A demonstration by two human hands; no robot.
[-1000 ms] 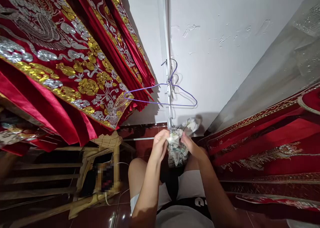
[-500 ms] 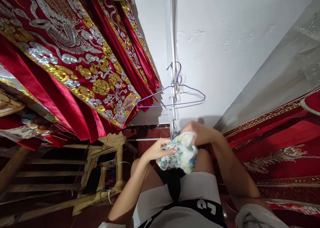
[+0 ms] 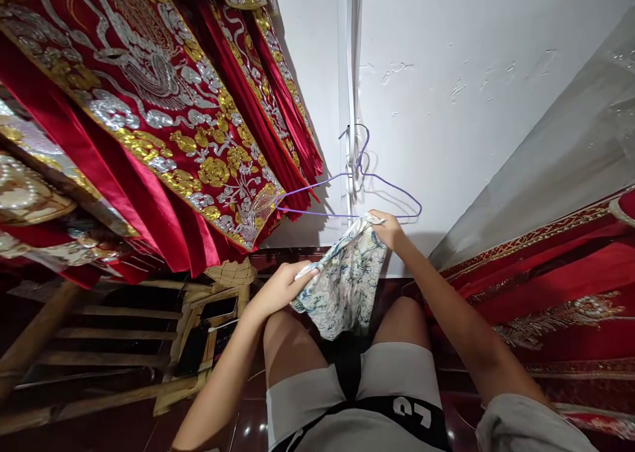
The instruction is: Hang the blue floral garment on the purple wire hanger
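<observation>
In the head view, your left hand (image 3: 285, 285) and right hand (image 3: 389, 230) pinch the upper edge of a white, blue-and-green floral-patterned cloth (image 3: 347, 283), which hangs between them near your knees (image 3: 407, 312), below a thin purple triangular hanger (image 3: 359, 166).

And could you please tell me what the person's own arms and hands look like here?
The left hand and right hand are bare and ungloved. The left arm and right arm are uncovered along the forearm. A loose grey sleeve covers the right arm near the picture's lower edge.
</observation>
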